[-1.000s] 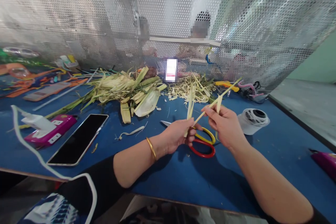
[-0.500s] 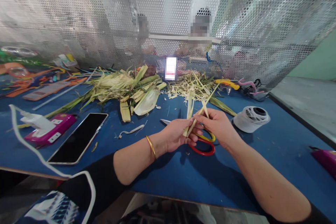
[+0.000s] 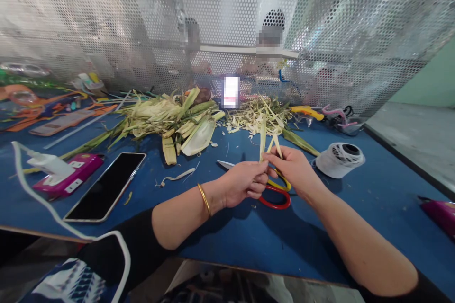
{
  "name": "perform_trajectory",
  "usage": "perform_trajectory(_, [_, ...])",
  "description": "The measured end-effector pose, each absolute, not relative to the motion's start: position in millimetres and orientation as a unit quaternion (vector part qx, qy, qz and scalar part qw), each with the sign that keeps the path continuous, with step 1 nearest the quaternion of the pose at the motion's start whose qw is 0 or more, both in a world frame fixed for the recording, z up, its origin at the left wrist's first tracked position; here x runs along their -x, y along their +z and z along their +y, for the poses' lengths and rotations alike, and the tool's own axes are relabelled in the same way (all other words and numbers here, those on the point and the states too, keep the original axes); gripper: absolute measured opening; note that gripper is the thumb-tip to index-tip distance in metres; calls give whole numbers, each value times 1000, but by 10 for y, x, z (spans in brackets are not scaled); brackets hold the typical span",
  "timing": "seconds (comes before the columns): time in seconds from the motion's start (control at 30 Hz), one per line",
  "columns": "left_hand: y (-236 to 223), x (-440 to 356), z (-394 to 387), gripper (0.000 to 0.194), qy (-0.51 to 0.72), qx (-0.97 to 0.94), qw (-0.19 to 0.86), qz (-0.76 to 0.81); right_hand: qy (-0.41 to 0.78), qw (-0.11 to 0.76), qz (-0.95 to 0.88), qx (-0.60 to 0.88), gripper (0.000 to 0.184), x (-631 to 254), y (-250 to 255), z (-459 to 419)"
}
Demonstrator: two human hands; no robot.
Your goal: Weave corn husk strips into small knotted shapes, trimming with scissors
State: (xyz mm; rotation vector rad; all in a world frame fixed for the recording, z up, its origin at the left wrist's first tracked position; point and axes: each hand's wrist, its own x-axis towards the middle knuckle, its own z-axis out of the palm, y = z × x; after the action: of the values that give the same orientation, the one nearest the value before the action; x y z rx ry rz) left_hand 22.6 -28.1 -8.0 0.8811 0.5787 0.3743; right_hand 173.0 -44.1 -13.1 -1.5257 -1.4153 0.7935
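My left hand (image 3: 245,182) is closed around pale green strips of husk (image 3: 263,139), which stick up from between its thumb and fingers. Close against it, my right hand (image 3: 289,165) pinches the same bundle, and a bent strip end (image 3: 277,146) rises over its fingers. The two hands meet, so their fingertips and the lower ends of the strips are partly hidden. Beneath them on the blue table lie scissors with one red handle (image 3: 275,204) and one yellow; the blade tip (image 3: 224,165) shows left of my left wrist.
Behind the hands are a heap of husk leaves (image 3: 152,116) and a pile of shreds (image 3: 261,118). A spool of white thread (image 3: 340,161) stands at right. At left lie a phone (image 3: 106,187) and a magenta power strip (image 3: 69,177). A perforated screen (image 3: 227,4) rises behind; people sit beyond it.
My right hand has moved left and in against my left hand, bringing its strip to the others. My left fingers have curled closed over the strips' lower ends.
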Motion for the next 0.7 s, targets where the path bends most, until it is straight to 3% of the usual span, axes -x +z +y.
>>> perform_trajectory(0.13, [-61, -215, -233, 28, 241, -416, 818, 316, 227, 410, -634, 615, 28, -1750, -98, -483])
perform_trajectory(0.27, [-15, -176, -129, 26, 307, -426, 773, 355, 55, 362, -704, 609, 28, -1767, -6, -558])
perform_trajectory(0.4, [7, -142, -78, 24, 269, -464, 763, 361, -100, 267, -812, 509, 27, -1799, 72, -553])
perform_trajectory(0.53, [-25, -136, -106, 25, 195, -517, 745, 374, -141, 211, -861, 441, 26, -1806, 90, -507])
perform_trajectory(0.63, [-54, -137, -134, 25, 183, -515, 757, 358, -153, 230, -853, 442, 20, -1783, 81, -520])
perform_trajectory(0.7, [-60, -137, -140, 24, 216, -495, 772, 336, -170, 291, -820, 463, 12, -1764, 66, -549])
